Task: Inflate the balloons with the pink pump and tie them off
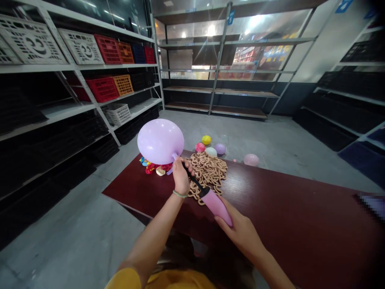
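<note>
Lilac balloon [160,140], one, swollen, above the table [270,204], at eleven o'clock from our pink hand pump [215,204] — light, taut, easily burst, we judge; best held by its neck. Our left hand [182,177] has its fingers pinched round neck and nozzle; our right hand [240,226] wraps its fingers about the pump's barrel. Tan loops [210,168], heaped: twelve o'clock.

A single view looks from the person's head, facing forward and down across the table [285,204]. The left hand [182,176] and right hand [237,224] sit near, around mid-view. Its wide reach takes in the left rack [86,86], far rack [221,54] and right rack [355,94].
</note>
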### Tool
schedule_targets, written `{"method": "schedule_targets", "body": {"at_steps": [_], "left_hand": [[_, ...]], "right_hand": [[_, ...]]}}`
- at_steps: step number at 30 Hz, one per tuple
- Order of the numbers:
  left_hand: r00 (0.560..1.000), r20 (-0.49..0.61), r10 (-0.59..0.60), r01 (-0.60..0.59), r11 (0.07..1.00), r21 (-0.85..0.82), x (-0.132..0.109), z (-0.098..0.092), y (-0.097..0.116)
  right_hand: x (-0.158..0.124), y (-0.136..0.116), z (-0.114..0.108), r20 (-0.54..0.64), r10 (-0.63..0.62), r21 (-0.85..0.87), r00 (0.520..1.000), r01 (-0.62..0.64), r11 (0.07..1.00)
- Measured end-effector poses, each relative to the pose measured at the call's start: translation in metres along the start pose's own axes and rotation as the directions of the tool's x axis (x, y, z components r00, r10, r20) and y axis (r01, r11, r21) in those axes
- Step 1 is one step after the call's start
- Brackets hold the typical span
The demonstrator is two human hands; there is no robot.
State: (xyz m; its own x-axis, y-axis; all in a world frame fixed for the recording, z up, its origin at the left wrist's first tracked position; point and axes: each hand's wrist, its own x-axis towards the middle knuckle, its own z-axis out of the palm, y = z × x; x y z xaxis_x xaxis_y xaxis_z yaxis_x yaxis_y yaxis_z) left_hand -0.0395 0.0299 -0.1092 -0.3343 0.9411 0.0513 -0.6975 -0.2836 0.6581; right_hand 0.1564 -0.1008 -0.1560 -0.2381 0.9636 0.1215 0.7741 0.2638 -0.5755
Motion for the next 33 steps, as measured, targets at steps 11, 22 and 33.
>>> {"method": "schedule_targets", "body": {"at_steps": [11, 22, 33], "left_hand": [[0.999, -0.017, -0.033, 0.034, 0.999, 0.017, -0.003, -0.005, 0.002], [0.997, -0.068, -0.031, 0.03, 1.0, -0.008, 0.019, -0.005, 0.011], [0.995, -0.049, -0.088, 0.09, 0.994, 0.055, -0.022, -0.017, -0.017]], "right_hand": [[0.004, -0.009, 0.004, 0.01, -0.055, 0.009, 0.998, 0.055, 0.998], [-0.04, 0.029, 0.003, -0.087, -0.12, -0.131, 0.989, 0.108, 0.985], [0.012, -0.008, 0.019, -0.007, -0.014, -0.018, 1.0, 0.014, 1.0]]}}
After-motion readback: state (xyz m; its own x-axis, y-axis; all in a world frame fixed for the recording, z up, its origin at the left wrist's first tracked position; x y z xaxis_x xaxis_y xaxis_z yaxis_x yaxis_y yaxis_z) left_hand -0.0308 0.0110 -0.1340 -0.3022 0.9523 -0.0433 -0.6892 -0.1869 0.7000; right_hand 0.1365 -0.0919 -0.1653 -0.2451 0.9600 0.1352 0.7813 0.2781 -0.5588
